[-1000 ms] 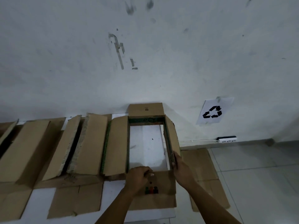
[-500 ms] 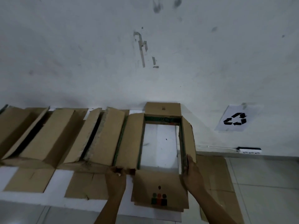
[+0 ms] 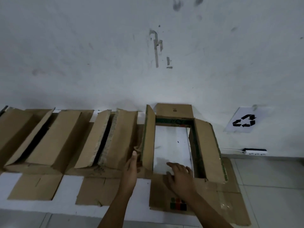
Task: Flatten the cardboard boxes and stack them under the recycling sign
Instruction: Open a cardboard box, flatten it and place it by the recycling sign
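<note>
The open box [image 3: 172, 145] stood on the white table [image 3: 72, 181], at the right end of a row of other boxes [image 3: 69, 139], with both ends open so that the table surface showed through it. Its long axis ran away from the person, toward the wall [image 3: 98, 63]. The recycling sign [image 3: 243, 120] hung on the wall to the right of the box and lower, and a flat piece of cardboard [image 3: 230, 191] already lay on the floor under that side.

The left hand [image 3: 131, 168] was just outside the left wall of the box, with the fingers straight and close together, the tips touching the raised left flap [image 3: 148, 137]. The right hand [image 3: 180, 175] lay inside the opening at the near edge, the fingers spread and pressing down on the near flap [image 3: 166, 193].

So the box was between the two hands, and both were at its near end. To flatten it, the walls probably had to be pushed sideways, across the long axis. The left hand seemed better placed to push toward the sign, while the right hand held the near edge.
</note>
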